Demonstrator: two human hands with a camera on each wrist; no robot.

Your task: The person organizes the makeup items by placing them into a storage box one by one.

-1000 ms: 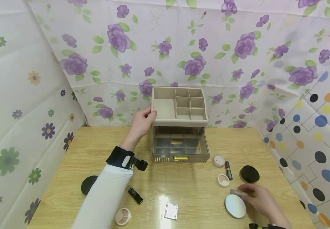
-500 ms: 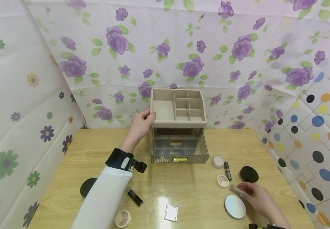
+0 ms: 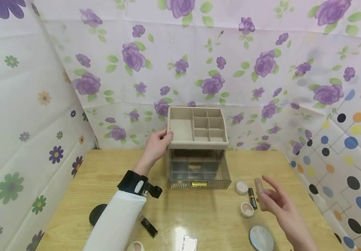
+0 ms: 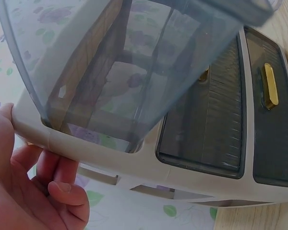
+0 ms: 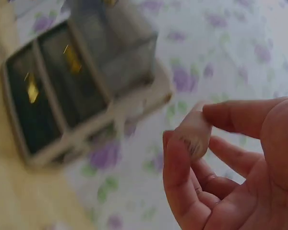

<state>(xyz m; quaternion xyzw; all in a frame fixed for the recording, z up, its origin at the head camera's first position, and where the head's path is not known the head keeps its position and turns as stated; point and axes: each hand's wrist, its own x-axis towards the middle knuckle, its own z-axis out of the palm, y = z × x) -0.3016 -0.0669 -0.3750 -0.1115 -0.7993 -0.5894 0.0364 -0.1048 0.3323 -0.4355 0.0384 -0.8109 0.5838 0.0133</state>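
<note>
A beige cosmetics organizer (image 3: 182, 130) with divided top compartments stands at the back of the table. Its upper smoky, see-through drawer (image 3: 180, 184) with a gold handle is pulled out; two lower drawers appear pushed in, in the left wrist view. My left hand (image 3: 156, 146) holds the organizer by its left side, thumb at the top edge. Between thumb and fingers, my right hand (image 3: 282, 209) pinches a small pinkish-beige cosmetic tube (image 5: 194, 132) with dark lettering. In the head view the tube is raised upright over the right of the table.
Near my right hand lie a round white case (image 3: 241, 188), a dark lipstick-like tube (image 3: 252, 198), a three-colour palette (image 3: 247, 210) and a silvery round compact (image 3: 261, 238). Further left are a black round case (image 3: 97, 213), a black tube (image 3: 148, 226) and a clear square case (image 3: 189, 243).
My right hand has lifted the beige tube from beside the silvery compact, moving it up and forward. The left hand keeps its hold on the organizer. The head view has tilted slightly upward.
</note>
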